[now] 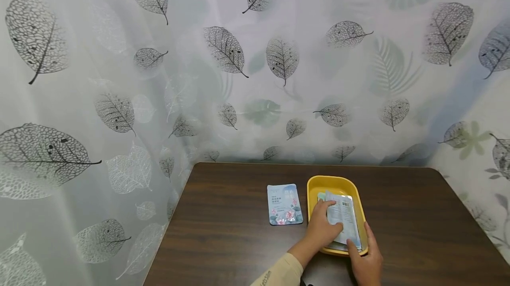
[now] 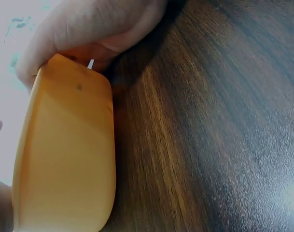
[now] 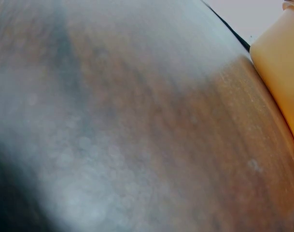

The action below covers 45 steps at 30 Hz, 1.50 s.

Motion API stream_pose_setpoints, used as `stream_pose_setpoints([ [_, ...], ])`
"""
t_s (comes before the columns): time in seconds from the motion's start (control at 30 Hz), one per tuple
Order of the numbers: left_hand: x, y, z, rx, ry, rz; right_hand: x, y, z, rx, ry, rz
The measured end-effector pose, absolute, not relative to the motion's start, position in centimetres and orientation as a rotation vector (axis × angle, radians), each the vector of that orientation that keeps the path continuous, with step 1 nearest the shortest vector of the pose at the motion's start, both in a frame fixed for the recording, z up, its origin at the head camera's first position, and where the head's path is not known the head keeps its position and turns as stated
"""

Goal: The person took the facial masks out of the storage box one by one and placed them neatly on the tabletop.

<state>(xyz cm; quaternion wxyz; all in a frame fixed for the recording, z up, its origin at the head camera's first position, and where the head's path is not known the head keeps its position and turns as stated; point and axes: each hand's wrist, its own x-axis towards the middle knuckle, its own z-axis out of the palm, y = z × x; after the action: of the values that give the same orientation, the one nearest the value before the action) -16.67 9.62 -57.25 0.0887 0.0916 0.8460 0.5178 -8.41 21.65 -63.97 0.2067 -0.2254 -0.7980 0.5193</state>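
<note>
A shallow yellow tray [image 1: 314, 183] on the table holds several flat sachets. The top one, a silver-blue sachet [image 1: 350, 226] with a barcode, faces up with its printed text. Over the left rim reaches my left hand [image 1: 323, 229], its index finger and thumb spread across that sachet's left part; its other fingers are hidden. My right hand [image 1: 368, 259] grips the tray's front right corner, thumb at the rim and fingers along the outside. In the left wrist view the right hand [image 2: 96, 26] curls over the end of the tray.
Left of the tray a light-blue sachet [image 1: 284, 204] with pink flowers lies flat on the dark wooden table [image 1: 223, 233]. A leaf-patterned curtain [image 1: 255, 78] hangs behind the table and along both sides.
</note>
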Motion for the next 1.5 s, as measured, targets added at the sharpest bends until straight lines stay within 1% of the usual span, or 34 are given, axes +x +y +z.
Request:
stream_pose_setpoints([
  [0.47, -17.0, 9.1, -57.4, 0.400, 2.424, 1.542, -8.3, 21.7, -63.9, -0.593, -2.222, 1.463],
  [0.93, -16.6, 8.9, -57.1, 0.389, 2.426, 1.562, -8.3, 21.5, -63.3, -0.660, -2.268, 1.494],
  [1.07, -16.5, 9.0, -57.4, 0.396, 2.458, 1.632, -8.4, 21.4, -63.4, -0.673, -2.253, 1.481],
  [1.23, -16.6, 9.1, -57.6, 0.332, 2.491, 1.743, -8.5, 21.5, -63.3, -0.680, -2.256, 1.513],
  [1.5, -17.3, 8.0, -56.0, 0.281, 2.485, 1.903, -8.5, 21.7, -63.5, -0.674, -2.250, 1.534],
])
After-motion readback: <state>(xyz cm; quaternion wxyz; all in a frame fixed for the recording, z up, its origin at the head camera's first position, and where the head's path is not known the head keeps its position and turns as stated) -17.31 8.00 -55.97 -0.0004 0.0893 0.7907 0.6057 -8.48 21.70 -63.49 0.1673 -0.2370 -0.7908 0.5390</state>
